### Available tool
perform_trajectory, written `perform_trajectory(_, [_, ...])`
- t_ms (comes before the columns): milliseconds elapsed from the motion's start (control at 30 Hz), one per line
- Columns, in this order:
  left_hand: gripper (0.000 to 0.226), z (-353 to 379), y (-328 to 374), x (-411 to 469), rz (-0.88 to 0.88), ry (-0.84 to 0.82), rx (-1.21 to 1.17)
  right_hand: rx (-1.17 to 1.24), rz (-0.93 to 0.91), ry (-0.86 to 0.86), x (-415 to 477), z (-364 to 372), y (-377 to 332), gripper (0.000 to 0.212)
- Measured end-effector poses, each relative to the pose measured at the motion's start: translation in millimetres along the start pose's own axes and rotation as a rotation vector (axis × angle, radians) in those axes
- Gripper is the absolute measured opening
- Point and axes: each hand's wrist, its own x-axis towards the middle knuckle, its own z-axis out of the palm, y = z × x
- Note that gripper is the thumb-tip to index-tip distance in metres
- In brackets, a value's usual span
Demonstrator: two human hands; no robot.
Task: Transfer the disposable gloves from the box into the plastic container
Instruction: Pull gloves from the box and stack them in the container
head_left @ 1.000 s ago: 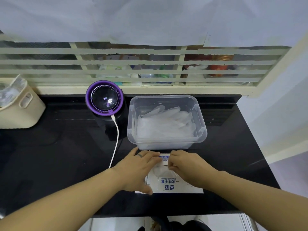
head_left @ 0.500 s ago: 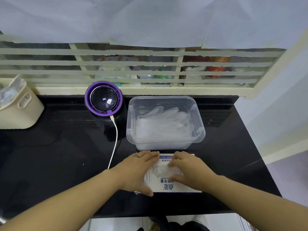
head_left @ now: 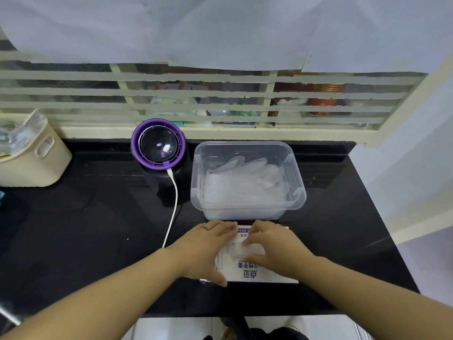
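At the near edge of the table (head_left: 85,229) lies the white box (head_left: 259,273), flat, with its opening upward. The left hand (head_left: 206,251) rests on its left part with fingers almost straight and the thumb at the near corner, so it presses the box down and grips nothing. The right hand (head_left: 277,251), which a second ago was at the far edge of the box, now sits over the opening with fingers curled on a tuft of gloves (head_left: 239,251) that sticks out there. I judge that a new pull is about to begin. Just beyond the box stands the clear container (head_left: 196,182), and a pile of gloves (head_left: 245,185) already lies inside it, so part of the transfer is done. Farther left are a round purple device (head_left: 158,144) with a white cable (head_left: 174,209), and a cream basket (head_left: 31,165).
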Motion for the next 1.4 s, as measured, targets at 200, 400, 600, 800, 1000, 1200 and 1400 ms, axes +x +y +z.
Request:
perform_trajectory(200, [0.104,0,1,1,0.004,0.008,-0.036,0.097,-0.029,0.157,13,18,-24,0.024])
perform_trajectory(400, [0.102,0,0,1,0.004,0.007,-0.039,0.172,-0.086,0.183,9,6,-25,0.022])
perform_trajectory(600, [0.11,-1,0,-1,-0.011,-0.03,0.0,0.39,0.087,0.308,-10,-2,8,0.011])
perform_trajectory(800, [0.105,-3,3,1,-0.008,-0.023,0.012,0.453,-0.004,0.331,10,-13,-28,0.008])
perform_trajectory(1000, [0.09,-8,6,0,-0.068,-0.036,-0.028,0.548,0.014,0.462,10,-83,-18,0.009])
perform_trajectory(1200, [0.108,-39,13,-12,-0.127,-0.089,-0.349,0.549,0.01,0.479,19,-123,-11,0.01])
perform_trajectory(1400, [0.062,-110,11,-20,-0.131,0.062,-1.371,0.528,-0.082,0.532,18,-152,-17,0.014])
